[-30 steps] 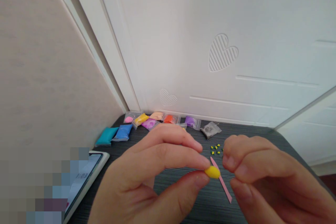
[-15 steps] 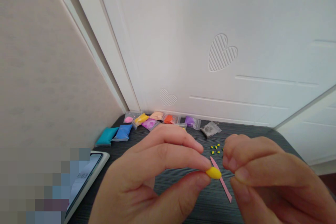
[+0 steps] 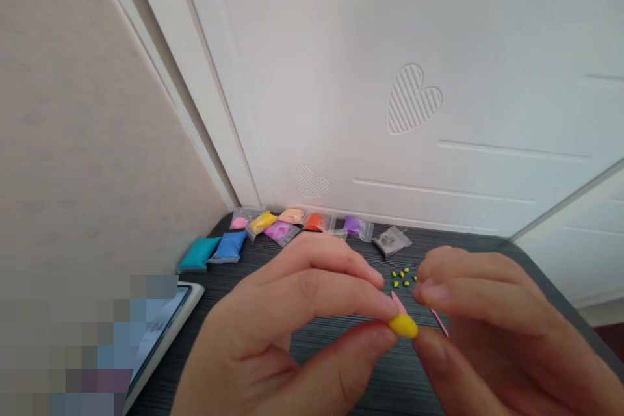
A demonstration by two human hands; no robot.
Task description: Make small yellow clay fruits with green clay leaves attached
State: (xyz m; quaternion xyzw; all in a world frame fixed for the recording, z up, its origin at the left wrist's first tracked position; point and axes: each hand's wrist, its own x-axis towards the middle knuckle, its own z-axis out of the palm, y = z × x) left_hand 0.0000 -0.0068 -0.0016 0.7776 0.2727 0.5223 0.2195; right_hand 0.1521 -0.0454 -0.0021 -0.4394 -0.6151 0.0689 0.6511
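Observation:
My left hand [image 3: 302, 318] is closed in a pinch, thumb and index finger holding a small smooth lump of yellow modelling clay [image 3: 403, 325] above the dark table. The lump is rounded and a bit longer than wide. My right hand [image 3: 492, 325] is at its right side, with the thumb tip touching the clay's right end. The right index finger stays apart from the thumb, leaving a gap. Behind the clay lies a pink clay knife [image 3: 397, 301], mostly hidden. A second thin pink stick [image 3: 440, 324] shows partly beside my right hand.
Several small green-and-yellow clay pieces [image 3: 402, 274] lie beyond the hands. Along the white panel are bags of coloured clay, including purple [image 3: 354, 226], grey [image 3: 391, 242], orange [image 3: 314, 222], blue [image 3: 228, 246] and teal [image 3: 199, 253]. A device with a screen [image 3: 163, 331] stands at left.
My right hand has moved left to the clay, its thumb now touching it. Its thumb and index finger, pressed together before, have parted. My left hand has shifted slightly right and down.

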